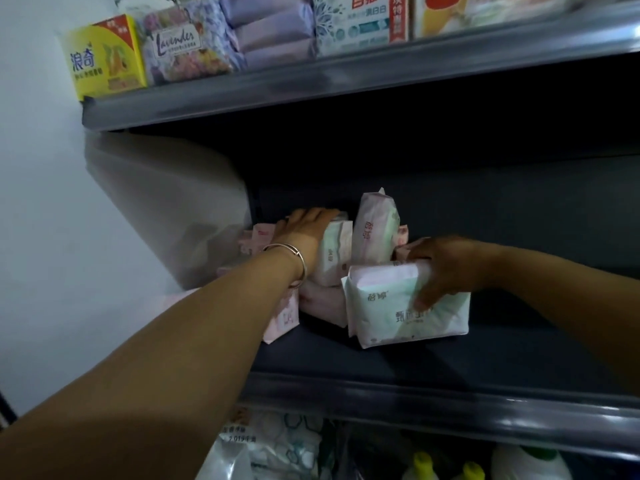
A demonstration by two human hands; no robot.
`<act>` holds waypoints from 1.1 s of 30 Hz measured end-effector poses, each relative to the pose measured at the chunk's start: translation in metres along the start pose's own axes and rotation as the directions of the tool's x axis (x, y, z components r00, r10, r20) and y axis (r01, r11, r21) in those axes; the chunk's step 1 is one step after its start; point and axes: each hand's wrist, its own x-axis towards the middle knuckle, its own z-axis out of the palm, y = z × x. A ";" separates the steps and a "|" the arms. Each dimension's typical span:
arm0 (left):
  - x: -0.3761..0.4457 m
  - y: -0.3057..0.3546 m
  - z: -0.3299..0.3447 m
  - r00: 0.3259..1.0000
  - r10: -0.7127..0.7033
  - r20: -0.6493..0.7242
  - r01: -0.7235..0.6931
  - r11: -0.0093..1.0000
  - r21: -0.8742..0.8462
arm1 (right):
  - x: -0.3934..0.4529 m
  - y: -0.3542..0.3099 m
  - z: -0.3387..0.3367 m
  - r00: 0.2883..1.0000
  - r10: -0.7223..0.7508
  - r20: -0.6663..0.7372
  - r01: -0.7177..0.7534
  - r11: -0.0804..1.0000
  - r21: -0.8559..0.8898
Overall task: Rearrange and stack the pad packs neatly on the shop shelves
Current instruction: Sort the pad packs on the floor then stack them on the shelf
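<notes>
Several pink, white and mint pad packs lie in a loose cluster on the dark middle shelf (519, 344). My left hand (304, 233), with a bangle at the wrist, rests palm down on an upright pack (334, 254) at the cluster's left, fingers curved over its top. My right hand (440, 268) grips the front pack (401, 306) by its upper right corner, thumb on its face. Another pack (375, 230) stands upright behind, between my hands. More pink packs (280, 320) lie partly hidden under my left forearm.
The upper shelf (311, 81) carries a yellow box (104, 57), a Lavender pack (187, 43), purple packs and white boxes. Below the middle shelf's front rail (450, 403) are plastic bags and bottles with yellow caps (420, 462). A white wall lies left. Bare shelf lies right of the packs.
</notes>
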 end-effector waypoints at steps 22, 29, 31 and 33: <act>0.030 0.008 -0.019 0.955 0.167 0.245 -0.250 0.897 0.364 | -0.003 0.037 0.013 0.997 0.068 0.036 -0.068 0.998 0.005; 0.020 0.031 -0.037 0.925 0.340 0.170 -0.377 0.758 0.532 | -0.021 0.033 0.017 0.993 0.064 -0.099 -0.067 0.998 -0.017; 0.013 0.037 -0.043 0.921 0.347 0.178 -0.388 0.776 0.496 | -0.029 0.035 0.015 0.986 0.094 -0.134 -0.100 0.994 -0.038; 0.004 0.042 -0.047 0.918 0.344 0.198 -0.397 0.796 0.457 | -0.036 0.036 0.011 0.979 0.132 -0.153 -0.142 0.988 -0.059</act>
